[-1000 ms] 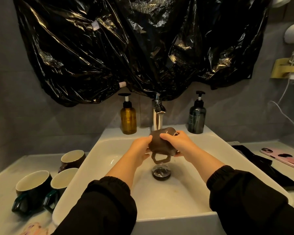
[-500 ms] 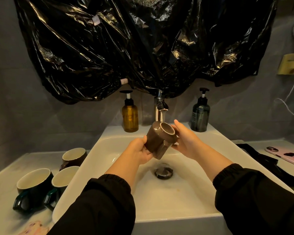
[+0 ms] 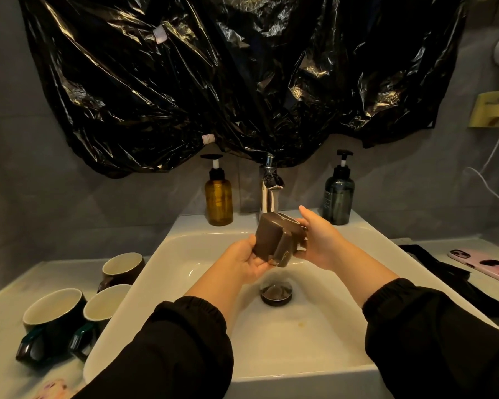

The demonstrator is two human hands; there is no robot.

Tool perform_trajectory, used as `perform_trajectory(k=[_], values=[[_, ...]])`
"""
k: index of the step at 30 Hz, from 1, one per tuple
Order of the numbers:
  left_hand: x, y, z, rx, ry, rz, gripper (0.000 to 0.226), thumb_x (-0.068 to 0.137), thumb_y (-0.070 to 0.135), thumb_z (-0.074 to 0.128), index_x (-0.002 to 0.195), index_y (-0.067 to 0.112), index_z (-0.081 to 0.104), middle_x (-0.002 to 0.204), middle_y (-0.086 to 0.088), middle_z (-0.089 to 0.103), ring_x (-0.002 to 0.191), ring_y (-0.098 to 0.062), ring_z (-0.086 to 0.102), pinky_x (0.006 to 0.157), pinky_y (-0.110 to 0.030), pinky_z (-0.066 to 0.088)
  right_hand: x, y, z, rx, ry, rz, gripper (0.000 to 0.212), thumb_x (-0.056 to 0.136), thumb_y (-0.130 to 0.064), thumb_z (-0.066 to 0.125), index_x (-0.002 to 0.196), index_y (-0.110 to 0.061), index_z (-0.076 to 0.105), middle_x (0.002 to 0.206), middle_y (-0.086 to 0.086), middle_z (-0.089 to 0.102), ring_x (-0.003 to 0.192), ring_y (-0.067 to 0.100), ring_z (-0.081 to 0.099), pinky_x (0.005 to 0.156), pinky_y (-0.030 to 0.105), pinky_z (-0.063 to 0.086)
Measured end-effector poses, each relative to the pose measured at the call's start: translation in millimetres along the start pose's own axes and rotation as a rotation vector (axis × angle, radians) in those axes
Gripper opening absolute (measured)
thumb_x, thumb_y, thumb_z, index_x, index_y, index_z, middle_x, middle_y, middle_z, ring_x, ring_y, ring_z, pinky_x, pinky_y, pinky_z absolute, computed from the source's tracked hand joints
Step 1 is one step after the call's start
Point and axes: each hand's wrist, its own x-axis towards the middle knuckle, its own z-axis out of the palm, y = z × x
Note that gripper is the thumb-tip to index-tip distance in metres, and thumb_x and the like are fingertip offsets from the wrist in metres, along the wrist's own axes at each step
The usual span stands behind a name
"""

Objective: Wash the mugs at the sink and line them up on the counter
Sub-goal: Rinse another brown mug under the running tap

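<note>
The brown mug (image 3: 271,240) is held tilted over the sink (image 3: 300,355), just below the faucet (image 3: 268,197) — base and handle toward the camera — presumably so that water is shed into the basin. Its base is gripped by the left hand (image 3: 247,263) and its rim end clasped by the right hand (image 3: 317,240); three other mugs (image 3: 54,312) are set upright on the counter (image 3: 3,300) alongside.

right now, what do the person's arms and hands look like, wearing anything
Both arms wear loose black long sleeves, the left sleeve and right sleeve each ending in a gathered elastic cuff. The left hand and right hand are bare: no gloves, rings or watch visible.
</note>
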Motion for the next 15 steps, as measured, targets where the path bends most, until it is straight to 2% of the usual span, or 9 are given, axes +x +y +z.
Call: perform_trajectory(k=[3, 7, 10, 13, 15], values=[[-2, 1, 0, -0.028, 0.011, -0.009, 0.025, 0.099, 0.026, 0.047, 0.101, 0.002, 0.054, 0.108, -0.018, 0.068, 0.104, -0.031, 0.065, 0.085, -0.04, 0.052, -1, -1, -2, -0.016, -0.03, 0.018, 0.053, 0.095, -0.054, 0.044, 0.129, -0.013, 0.047, 0.131, 0.007, 0.05, 0.127, 0.029, 0.04, 0.092, 0.045, 0.035], [-2, 4, -1, -0.083, 0.014, 0.001, 0.027, 0.099, 0.027, 0.046, 0.102, 0.002, 0.056, 0.109, -0.016, 0.068, 0.105, -0.03, 0.065, 0.083, -0.039, 0.052, -1, -3, -2, 0.027, -0.054, 0.027, 0.056, 0.094, -0.054, 0.045, 0.131, -0.011, 0.045, 0.134, 0.009, 0.047, 0.129, 0.032, 0.039, 0.093, 0.047, 0.037], [-3, 8, 0, -0.117, -0.023, 0.029, 0.021, 0.099, 0.022, 0.046, 0.108, 0.005, 0.054, 0.104, -0.016, 0.067, 0.1, -0.03, 0.065, 0.078, -0.042, 0.05, -2, -3, -1, 0.098, -0.059, 0.045, 0.056, 0.095, -0.051, 0.046, 0.131, -0.007, 0.047, 0.132, 0.013, 0.048, 0.123, 0.034, 0.045, 0.099, 0.051, 0.039], [-3, 11, 1, -0.117, -0.064, 0.067, 0.019, 0.097, 0.009, 0.047, 0.114, 0.002, 0.051, 0.107, -0.018, 0.065, 0.098, -0.031, 0.063, 0.079, -0.041, 0.047, -4, -3, -1, 0.157, -0.042, 0.093, 0.05, 0.096, -0.048, 0.046, 0.122, -0.005, 0.05, 0.125, 0.018, 0.052, 0.113, 0.037, 0.052, 0.094, 0.053, 0.043], [-4, 9, 3, -0.093, -0.071, 0.093, 0.024, 0.096, 0.003, 0.046, 0.119, -0.001, 0.05, 0.098, -0.018, 0.064, 0.097, -0.03, 0.062, 0.079, -0.037, 0.047, -7, -3, -2, 0.178, -0.034, 0.149, 0.047, 0.095, -0.048, 0.049, 0.115, -0.005, 0.05, 0.118, 0.02, 0.054, 0.104, 0.039, 0.056, 0.093, 0.056, 0.043]])
